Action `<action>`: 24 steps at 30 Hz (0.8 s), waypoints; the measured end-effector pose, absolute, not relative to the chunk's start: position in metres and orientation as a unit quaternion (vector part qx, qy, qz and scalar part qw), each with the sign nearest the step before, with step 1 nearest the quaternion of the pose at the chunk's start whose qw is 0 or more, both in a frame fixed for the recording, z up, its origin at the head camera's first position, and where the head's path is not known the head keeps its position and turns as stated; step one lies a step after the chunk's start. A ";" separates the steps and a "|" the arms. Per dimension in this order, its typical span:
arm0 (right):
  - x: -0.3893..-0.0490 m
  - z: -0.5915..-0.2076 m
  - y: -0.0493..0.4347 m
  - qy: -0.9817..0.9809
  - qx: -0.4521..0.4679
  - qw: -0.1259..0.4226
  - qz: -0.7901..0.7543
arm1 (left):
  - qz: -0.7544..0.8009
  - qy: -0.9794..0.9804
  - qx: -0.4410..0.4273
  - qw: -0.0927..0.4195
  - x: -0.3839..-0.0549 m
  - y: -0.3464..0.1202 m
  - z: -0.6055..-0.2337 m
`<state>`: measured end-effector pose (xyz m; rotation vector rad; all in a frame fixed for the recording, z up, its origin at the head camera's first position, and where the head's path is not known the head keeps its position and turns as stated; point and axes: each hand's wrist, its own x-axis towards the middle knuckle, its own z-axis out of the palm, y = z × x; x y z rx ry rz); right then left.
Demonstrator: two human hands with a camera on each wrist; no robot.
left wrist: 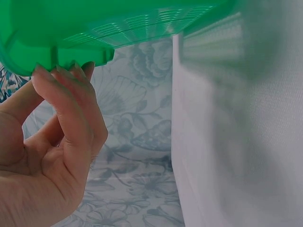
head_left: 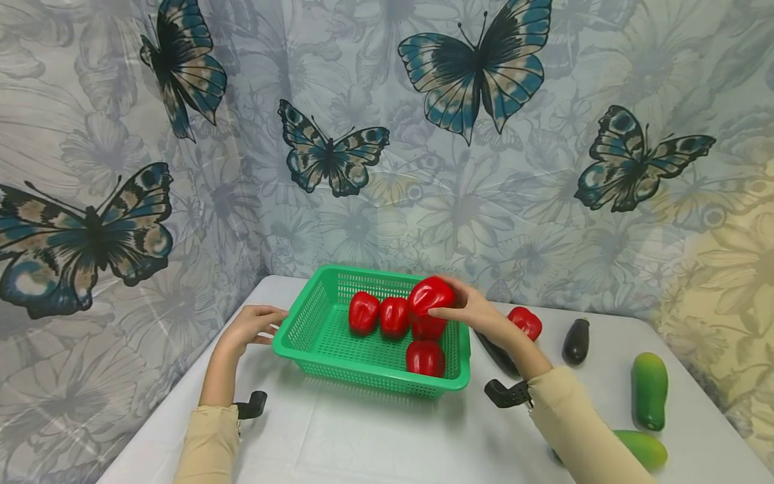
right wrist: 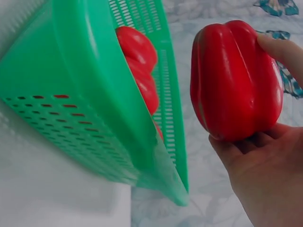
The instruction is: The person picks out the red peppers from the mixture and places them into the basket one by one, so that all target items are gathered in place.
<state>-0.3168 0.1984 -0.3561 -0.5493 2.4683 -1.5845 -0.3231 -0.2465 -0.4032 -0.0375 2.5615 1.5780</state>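
Observation:
My right hand (head_left: 474, 310) grips a red bell pepper (right wrist: 236, 80), held above the right part of the green basket (head_left: 363, 381). Its thumb and fingers lie on opposite sides of the pepper. Several other red bell peppers sit in the basket, including one at the back left (head_left: 364, 313), one beside it (head_left: 394, 317) and one at the front right (head_left: 425, 358). Another is partly hidden under the held pepper. At the basket's left end, my left hand (head_left: 249, 327) has loosely bent fingers, their fingertips (left wrist: 40, 73) right at the rim.
Right of the basket lie a red pepper (head_left: 525, 323), a dark eggplant (head_left: 576, 341) and a long dark vegetable (head_left: 498, 353) partly behind the right forearm. Farther right are a green papaya-like fruit (head_left: 650, 392) and a similar one (head_left: 643, 449). A butterfly-print curtain (head_left: 423, 222) stands behind the white table (head_left: 357, 437).

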 end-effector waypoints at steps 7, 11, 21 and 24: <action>-0.320 -0.354 0.186 0.831 -0.180 0.099 -0.517 | 0.522 0.850 -0.014 0.068 -0.323 -0.246 -0.403; -0.322 -0.353 0.181 0.832 -0.181 0.110 -0.513 | 0.522 0.850 -0.013 0.067 -0.323 -0.246 -0.403; -0.330 -0.356 0.167 0.833 -0.189 0.134 -0.503 | 0.522 0.850 -0.010 0.070 -0.324 -0.247 -0.404; -0.332 -0.356 0.163 0.839 -0.191 0.141 -0.490 | 0.522 0.850 -0.012 0.071 -0.324 -0.247 -0.405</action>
